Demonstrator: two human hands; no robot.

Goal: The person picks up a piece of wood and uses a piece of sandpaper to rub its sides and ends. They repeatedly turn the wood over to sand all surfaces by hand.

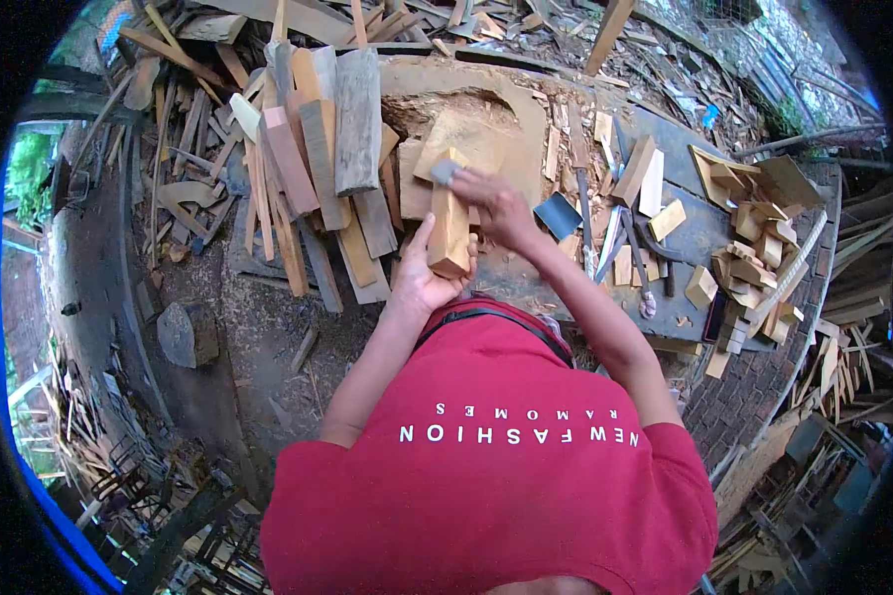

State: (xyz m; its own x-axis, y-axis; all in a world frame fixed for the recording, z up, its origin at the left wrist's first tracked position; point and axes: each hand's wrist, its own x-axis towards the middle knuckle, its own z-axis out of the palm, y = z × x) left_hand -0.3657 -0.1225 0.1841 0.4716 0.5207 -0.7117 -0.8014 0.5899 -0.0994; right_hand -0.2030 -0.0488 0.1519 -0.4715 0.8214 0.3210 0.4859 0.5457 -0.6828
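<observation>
A rectangular wooden block (450, 230) points away from my body at the middle of the view. My left hand (429, 273) is wrapped round its near end from the left and below. Over the block's far end, my right hand (496, 205) presses a small grey piece (446, 170) against the wood; whether that piece is sandpaper or something else I cannot tell. Beyond the block lies a flat, light wooden board (466, 139) on a thick, worn wooden slab (528, 109).
Long planks (357, 119) are heaped at the left of the bench. Cut wooden blocks (754, 263) are piled at the right, with a dark blue sheet (559, 215) and loose offcuts nearer. A log stump (188, 335) stands on the ground at lower left.
</observation>
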